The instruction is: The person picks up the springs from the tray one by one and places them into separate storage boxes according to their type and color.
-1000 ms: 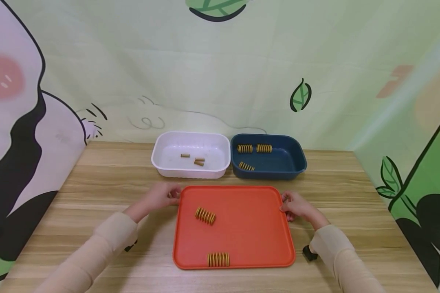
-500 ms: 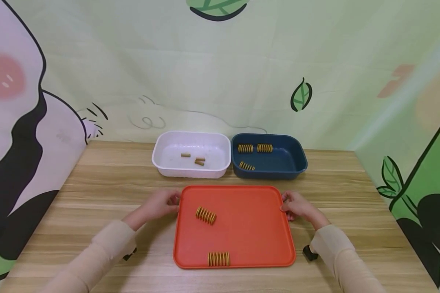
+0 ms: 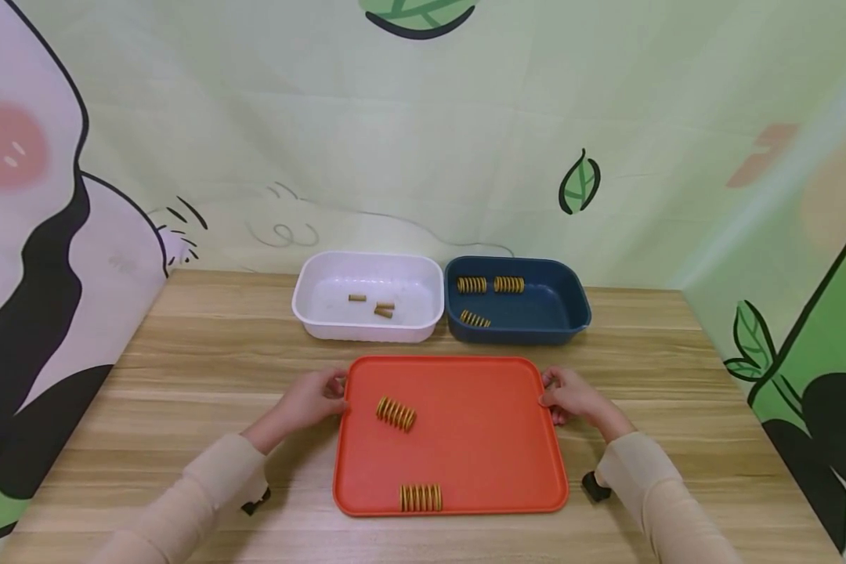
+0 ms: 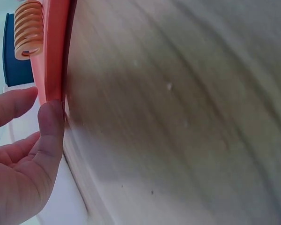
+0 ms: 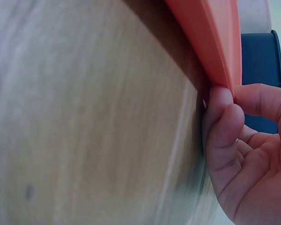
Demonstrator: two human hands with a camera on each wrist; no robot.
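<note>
An orange-red tray [image 3: 465,439] lies on the wooden table with two yellow coil springs on it. One spring [image 3: 396,414] is tilted near the left side, the other [image 3: 420,498] sits at the front rim. My left hand [image 3: 313,398] is at the tray's left edge; in the left wrist view, one fingertip [image 4: 51,108] is against the outer edge and another finger is over the rim. At the right edge my right hand [image 3: 571,394] pinches the rim between thumb and fingers, with fingertips [image 5: 220,96] tucked below it in the right wrist view.
Behind the tray stand a white bin [image 3: 366,333] holding three small brown pegs and, right beside it, a dark blue bin [image 3: 522,335] with three coil springs. A printed cloth [image 3: 423,157] hangs behind the table [image 3: 218,329].
My left hand has slid slightly toward the front along the tray's left edge, its thumb now over the rim. The right hand keeps its hold; the tray and springs stay in place.
</note>
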